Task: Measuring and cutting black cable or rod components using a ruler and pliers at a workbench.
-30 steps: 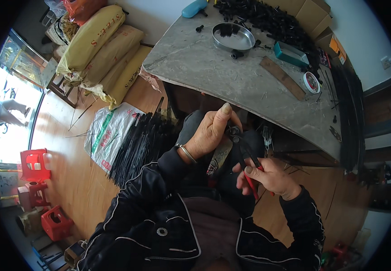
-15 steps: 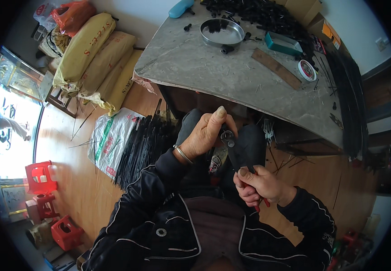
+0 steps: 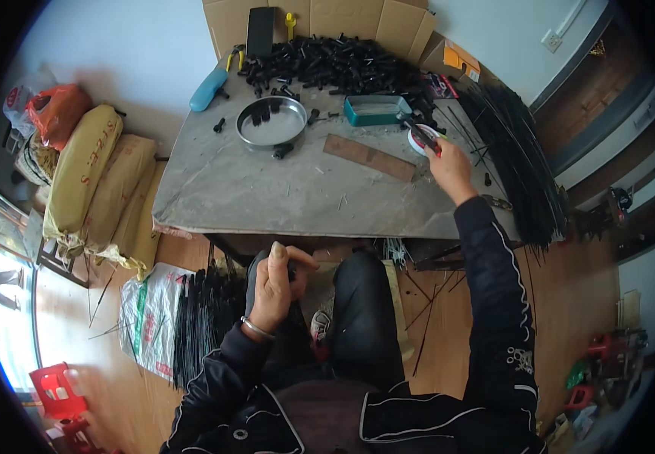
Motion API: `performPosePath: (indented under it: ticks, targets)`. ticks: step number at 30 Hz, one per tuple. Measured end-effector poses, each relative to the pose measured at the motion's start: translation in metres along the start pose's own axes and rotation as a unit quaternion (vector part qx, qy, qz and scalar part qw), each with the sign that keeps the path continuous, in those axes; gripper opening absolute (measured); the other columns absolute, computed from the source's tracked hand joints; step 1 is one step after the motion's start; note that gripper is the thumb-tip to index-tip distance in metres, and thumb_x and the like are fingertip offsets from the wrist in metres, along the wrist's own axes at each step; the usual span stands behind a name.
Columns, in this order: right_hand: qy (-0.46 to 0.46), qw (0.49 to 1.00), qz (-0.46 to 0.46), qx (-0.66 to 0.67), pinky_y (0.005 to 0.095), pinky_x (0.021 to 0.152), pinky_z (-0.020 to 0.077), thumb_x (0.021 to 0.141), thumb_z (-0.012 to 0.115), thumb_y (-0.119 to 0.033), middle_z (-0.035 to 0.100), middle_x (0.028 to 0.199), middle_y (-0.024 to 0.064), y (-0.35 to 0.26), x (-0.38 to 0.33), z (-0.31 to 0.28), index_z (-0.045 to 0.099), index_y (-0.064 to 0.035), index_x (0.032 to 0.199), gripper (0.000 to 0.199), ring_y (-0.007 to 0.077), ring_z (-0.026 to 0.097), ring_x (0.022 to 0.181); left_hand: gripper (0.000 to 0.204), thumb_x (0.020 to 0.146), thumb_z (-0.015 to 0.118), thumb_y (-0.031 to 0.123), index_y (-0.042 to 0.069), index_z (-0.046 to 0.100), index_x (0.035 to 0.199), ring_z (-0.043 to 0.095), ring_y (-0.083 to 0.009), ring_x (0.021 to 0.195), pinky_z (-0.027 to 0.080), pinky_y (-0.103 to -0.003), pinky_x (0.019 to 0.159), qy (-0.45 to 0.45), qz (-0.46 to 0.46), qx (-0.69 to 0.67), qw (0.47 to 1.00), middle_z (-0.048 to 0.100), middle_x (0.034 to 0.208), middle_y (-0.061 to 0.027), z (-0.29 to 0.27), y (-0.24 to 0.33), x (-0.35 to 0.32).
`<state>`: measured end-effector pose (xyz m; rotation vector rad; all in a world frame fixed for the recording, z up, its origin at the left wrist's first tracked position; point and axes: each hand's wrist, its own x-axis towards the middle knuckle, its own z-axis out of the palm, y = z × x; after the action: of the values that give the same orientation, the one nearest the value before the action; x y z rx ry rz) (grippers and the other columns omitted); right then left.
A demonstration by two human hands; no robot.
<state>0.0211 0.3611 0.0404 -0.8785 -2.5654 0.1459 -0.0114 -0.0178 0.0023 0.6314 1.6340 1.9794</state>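
My left hand [image 3: 273,286], a bracelet at its wrist, is closed above my lap. A small dark part [image 3: 291,272] shows between its thumb and fingers, mostly hidden by them. Out over the right side of the table, my right hand [image 3: 451,168] grips a pair of pliers [image 3: 418,132]. Their dark jaws point away from me, above a small round white tub [image 3: 411,144] with a red edge. Most of the tub's inside is covered by the pliers and hand. A green rectangular tray [image 3: 377,119] stands just left of the jaws.
A heap of black parts [image 3: 335,64] covers the table's far side. A round metal pan [image 3: 271,138] and a flat brown bar [image 3: 369,157] lie nearer. Long black rods [image 3: 520,159] hang over the right edge; more rods [image 3: 203,325] lean at left. Yellow sacks [image 3: 85,178] are stacked left.
My right hand has moved from beside my left hand, over my lap, to the tub on the table, carrying the pliers. My left hand stays closed over my lap. The view has shifted.
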Motion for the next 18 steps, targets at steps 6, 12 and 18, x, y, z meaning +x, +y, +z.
performPosePath:
  ticks: [6,12,18]
  targets:
    - [-0.055,0.997,0.019,-0.052,0.0477,0.080,0.0482,0.084,0.066,-0.030,0.067,0.098,0.0180,0.010,0.055,0.016,0.067,-0.0080,0.106,0.031,0.0386,0.062,0.095,0.066,0.104,0.021,0.046,-0.001,0.061,0.081,0.031,-0.0057,0.040,0.026,-0.022,0.039,0.014,-0.029,-0.017,0.999,0.033,0.047,0.0037,-0.006,-0.006,0.012]
    - [-0.079,0.994,0.029,-0.070,0.0467,0.082,0.0484,0.084,0.066,-0.031,0.068,0.100,0.0162,0.013,0.071,0.028,0.067,-0.0089,0.105,0.031,0.0372,0.062,0.098,0.066,0.104,0.022,0.046,-0.003,0.060,0.082,0.030,-0.0057,0.039,0.025,-0.022,0.038,0.015,-0.043,-0.039,0.998,0.032,0.047,0.0031,-0.008,-0.011,0.025]
    - [-0.060,0.997,0.049,0.027,0.0437,0.080,0.0494,0.084,0.065,-0.030,0.068,0.098,0.0177,0.032,0.082,0.028,0.068,-0.0059,0.107,0.034,0.0362,0.064,0.096,0.066,0.104,0.023,0.046,-0.003,0.061,0.083,0.031,-0.0062,0.040,0.027,-0.023,0.039,0.005,-0.039,-0.058,0.998,0.035,0.047,0.0024,-0.006,-0.011,0.025]
